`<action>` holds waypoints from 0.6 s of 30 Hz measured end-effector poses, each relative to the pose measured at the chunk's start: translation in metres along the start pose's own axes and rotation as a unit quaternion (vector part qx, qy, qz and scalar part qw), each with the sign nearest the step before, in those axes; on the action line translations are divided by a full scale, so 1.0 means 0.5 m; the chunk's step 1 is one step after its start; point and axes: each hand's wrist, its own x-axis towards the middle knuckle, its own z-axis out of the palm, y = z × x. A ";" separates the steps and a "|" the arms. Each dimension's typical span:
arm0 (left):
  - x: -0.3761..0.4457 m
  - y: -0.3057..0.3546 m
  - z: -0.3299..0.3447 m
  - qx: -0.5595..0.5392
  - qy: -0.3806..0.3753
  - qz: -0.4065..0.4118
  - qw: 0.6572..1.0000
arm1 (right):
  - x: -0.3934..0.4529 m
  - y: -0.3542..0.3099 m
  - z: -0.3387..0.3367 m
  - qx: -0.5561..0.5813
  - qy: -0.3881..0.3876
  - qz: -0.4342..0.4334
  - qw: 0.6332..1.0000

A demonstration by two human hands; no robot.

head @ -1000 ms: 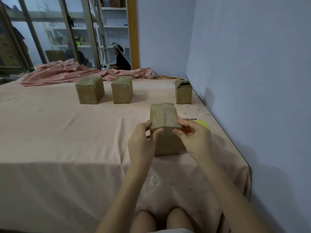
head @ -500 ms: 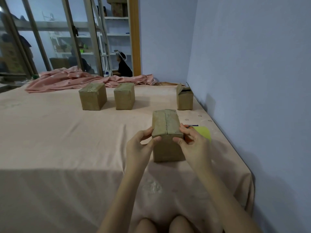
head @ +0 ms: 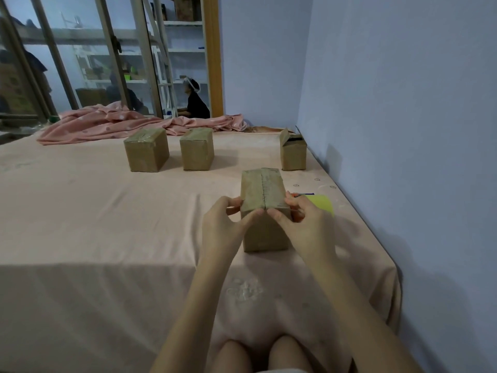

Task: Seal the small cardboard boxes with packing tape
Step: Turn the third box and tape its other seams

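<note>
A small cardboard box (head: 262, 189) stands on the pink cloth in front of me, its top flaps closed along a middle seam. My left hand (head: 224, 224) holds its near left top corner, thumb on the front edge by the seam. My right hand (head: 304, 224) holds the near right corner the same way, thumb next to the left thumb. A yellow-green tape dispenser (head: 321, 204) with an orange part lies just behind my right hand, mostly hidden. Two closed boxes (head: 146, 153) (head: 196, 152) stand farther back. A third box (head: 293, 153) near the wall has a raised flap.
The pink-covered table (head: 107, 224) ends close on my right at a blue wall (head: 403, 130). A bunched pink sheet (head: 113, 125) lies along the far edge. Beyond a window sits a person (head: 195, 103) near shelves. My knees show at the bottom.
Both thumbs have slid inward along the box's near top edge until they meet at the seam. The camera has tilted a little, shifting the scene downward.
</note>
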 end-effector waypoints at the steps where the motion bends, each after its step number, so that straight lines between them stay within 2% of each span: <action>1: 0.002 0.001 0.002 0.012 0.008 0.005 1.000 | 0.005 -0.002 0.001 -0.012 0.006 0.002 1.000; 4: 0.012 0.000 0.002 0.014 -0.002 0.012 1.000 | 0.020 -0.001 0.001 -0.041 0.007 -0.014 0.999; 6: 0.016 0.000 0.000 0.011 -0.016 0.010 1.000 | 0.024 0.005 -0.003 -0.015 0.010 -0.006 1.000; 11: 0.023 -0.004 -0.007 -0.083 -0.047 -0.039 0.995 | 0.023 0.014 -0.004 0.047 0.011 -0.001 0.999; 15: 0.025 -0.006 -0.015 -0.107 -0.062 -0.040 0.992 | 0.027 0.012 -0.016 0.030 -0.019 -0.008 0.999; 18: 0.023 -0.003 -0.024 -0.132 -0.072 -0.073 0.986 | 0.055 0.000 -0.043 0.064 -0.055 0.038 0.996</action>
